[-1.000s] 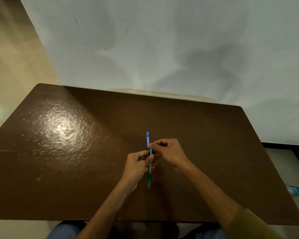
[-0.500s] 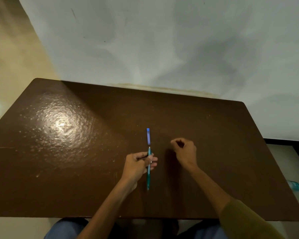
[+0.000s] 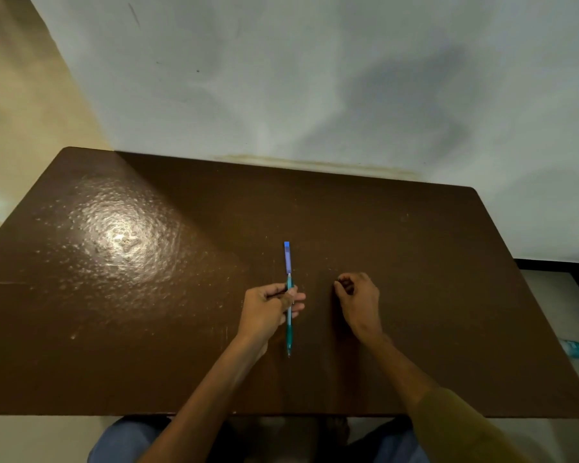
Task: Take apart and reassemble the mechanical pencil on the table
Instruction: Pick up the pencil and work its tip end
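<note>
The mechanical pencil (image 3: 288, 332) has a teal barrel and lies lengthwise on the brown table (image 3: 448, 295), tip toward me. A blue end piece (image 3: 287, 257) sits in line with its far end, past a thin pale neck. I cannot tell whether the two are joined. My left hand (image 3: 268, 310) grips the barrel's upper half between thumb and fingers. My right hand (image 3: 360, 300) rests on the table a hand's width to the right, apart from the pencil. Its fingers are curled with the tips pinched together, and whether a tiny part sits between them is hidden.
The table's far edge meets a pale wall (image 3: 315, 95). A bright glare patch (image 3: 121, 238) sits on the table's left half. A plastic bottle (image 3: 575, 349) lies on the floor past the right edge. My knees show under the near edge.
My right hand has left the pencil's upper end, where it met my left hand, and moved to the right onto the table. My left hand keeps its hold on the barrel.
</note>
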